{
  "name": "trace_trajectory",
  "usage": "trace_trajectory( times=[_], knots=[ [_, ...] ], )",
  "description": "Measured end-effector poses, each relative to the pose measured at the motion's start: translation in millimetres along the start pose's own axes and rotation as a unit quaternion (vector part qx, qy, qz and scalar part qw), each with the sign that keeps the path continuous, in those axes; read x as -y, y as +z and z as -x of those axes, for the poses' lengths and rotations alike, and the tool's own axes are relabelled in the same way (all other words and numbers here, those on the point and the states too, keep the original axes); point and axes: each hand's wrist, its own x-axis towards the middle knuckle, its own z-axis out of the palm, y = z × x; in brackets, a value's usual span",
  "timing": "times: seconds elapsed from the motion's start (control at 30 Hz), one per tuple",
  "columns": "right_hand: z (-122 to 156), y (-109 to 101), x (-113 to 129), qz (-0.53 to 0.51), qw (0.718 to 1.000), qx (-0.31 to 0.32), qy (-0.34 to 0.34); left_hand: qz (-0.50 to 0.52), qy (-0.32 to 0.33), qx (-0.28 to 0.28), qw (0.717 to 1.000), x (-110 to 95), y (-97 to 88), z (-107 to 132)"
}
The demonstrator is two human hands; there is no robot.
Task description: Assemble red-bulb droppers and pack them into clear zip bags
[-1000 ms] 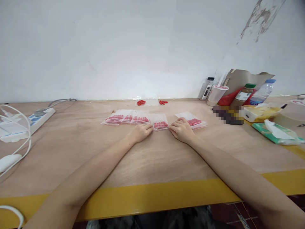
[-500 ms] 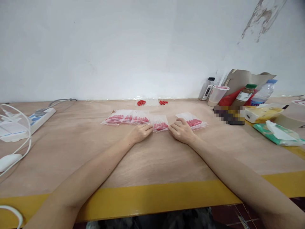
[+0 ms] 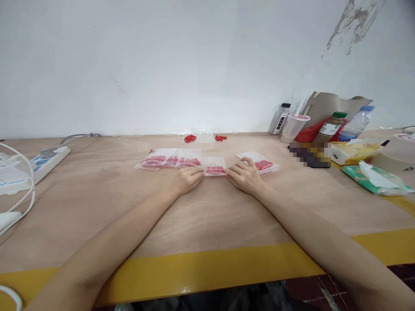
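A small clear zip bag of red capsules [image 3: 214,166] lies on the wooden table [image 3: 207,207] between my two hands. My left hand [image 3: 186,179] pinches its left edge with curled fingers. Curled fingers of my right hand [image 3: 244,175] pinch its right edge. To the left, a row of several filled bags [image 3: 170,158] overlaps along the table. A stack of bags [image 3: 262,164] lies just right of my right hand. Loose red capsules [image 3: 190,138] sit on clear plastic near the wall.
A white power strip [image 3: 48,159] with cables lies at far left. At right stand a plastic cup [image 3: 294,128], bottles [image 3: 329,128], a brown paper bag [image 3: 333,106], a yellow packet [image 3: 355,152] and a green tissue pack [image 3: 376,180]. Yellow tape [image 3: 207,270] edges the table front.
The bag between my hands has been drawn slightly toward me and flattened; both hands stay pinched on its edges. The view shifted a little left.
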Motion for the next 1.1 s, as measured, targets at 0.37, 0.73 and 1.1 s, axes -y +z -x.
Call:
trace_trajectory(
  times=[0.37, 0.73, 1.1],
  knots=[
    [-9.9, -4.0, 20.1, -0.031, 0.999, -0.002, 0.025, 0.016, 0.0, -0.005, 1.0, -23.8, 14.6, -24.0],
    [-9.3, -4.7, 22.0, -0.037, 0.999, 0.005, 0.023, -0.026, 0.045, -0.005, 0.999, -25.8, 12.5, -29.3],
    [-1.8, -0.7, 13.1, -0.089, 0.993, -0.033, 0.063, -0.077, 0.079, 0.023, 0.994, -1.4, 0.6, -13.5]
  ],
)
